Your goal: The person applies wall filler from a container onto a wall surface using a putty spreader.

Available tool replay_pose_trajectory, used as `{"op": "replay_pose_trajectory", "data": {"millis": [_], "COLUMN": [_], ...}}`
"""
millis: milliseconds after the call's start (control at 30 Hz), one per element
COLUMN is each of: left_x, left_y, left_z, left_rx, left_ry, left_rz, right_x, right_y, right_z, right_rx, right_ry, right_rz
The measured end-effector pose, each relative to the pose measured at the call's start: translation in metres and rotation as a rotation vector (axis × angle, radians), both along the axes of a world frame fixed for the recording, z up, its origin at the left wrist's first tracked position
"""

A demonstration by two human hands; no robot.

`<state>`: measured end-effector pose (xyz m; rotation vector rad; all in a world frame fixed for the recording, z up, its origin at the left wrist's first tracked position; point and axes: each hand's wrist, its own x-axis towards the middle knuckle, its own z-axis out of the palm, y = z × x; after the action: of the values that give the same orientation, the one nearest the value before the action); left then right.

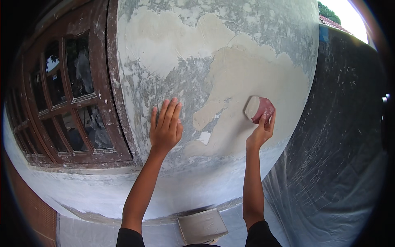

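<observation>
Gripping a dull red scraper point(265, 110) between thumb and fingers, a person's right hand point(260, 135) is raised before a patchy wall point(189, 84), with pale paste point(252, 108) thick along the tool's left edge. The scraper is in front of a broad beige patch point(255, 74) on the right half of the wall; whether its edge touches the surface cannot be told. To its left, the left hand point(165, 131) is laid flat against bare grey wall, holding nothing, its fingers straight and slightly apart, the thumb out to the right. A small white spot point(204, 138) shows between the two hands, low on the wall. Both arms reach up from black short sleeves point(263, 235) at the lower edge. At left stands a brown wooden window point(61, 106) with dark panes, its frame flecked with white. A dark sheet point(341, 115), splashed with pale streaks, hangs at right, below a strip of tiled roof point(334, 25) and a green tree point(328, 12). Near the foot of the wall, a grey rectangular board point(203, 226) sits beside plastic sheeting point(90, 232).
</observation>
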<state>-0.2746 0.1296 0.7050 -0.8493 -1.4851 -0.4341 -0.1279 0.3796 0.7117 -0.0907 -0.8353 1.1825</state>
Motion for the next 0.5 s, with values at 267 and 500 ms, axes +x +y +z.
{"op": "replay_pose_trajectory", "data": {"millis": [267, 500], "left_x": [-0.001, 0.001], "left_y": [-0.001, 0.001], "left_z": [0.000, 0.000], "left_rx": [-0.002, 0.001], "left_ry": [0.003, 0.008], "left_rz": [0.006, 0.002], "right_x": [-0.005, -0.002], "right_y": [-0.016, -0.004], "right_z": [-0.009, -0.009], "right_rx": [0.203, 0.079], "right_ry": [-0.189, -0.087], "right_rz": [0.101, 0.077]}}
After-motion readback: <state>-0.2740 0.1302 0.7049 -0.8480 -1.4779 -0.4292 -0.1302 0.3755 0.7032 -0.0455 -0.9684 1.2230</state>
